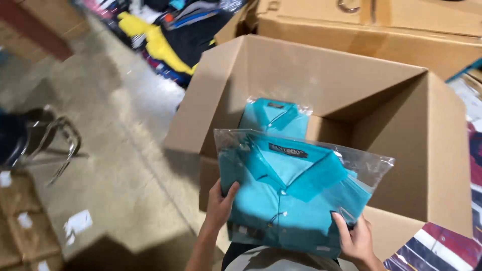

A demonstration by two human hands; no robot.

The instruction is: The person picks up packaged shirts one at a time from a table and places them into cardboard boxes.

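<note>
A folded teal polo shirt in a clear plastic bag point(293, 193) is held over the near edge of a large open cardboard box point(401, 150). My left hand point(219, 205) grips the bag's left side and my right hand point(354, 240) grips its lower right corner. A second bagged teal shirt point(275, 116) stands upright inside the box, leaning against its inner wall behind the one I hold.
More cardboard boxes point(371, 25) stand behind the open one. A pile of coloured clothes point(160, 35) lies on the concrete floor at the back. A metal chair frame point(55, 140) is at the left, with paper scraps point(78, 223) nearby. Striped fabric point(437, 251) lies at the lower right.
</note>
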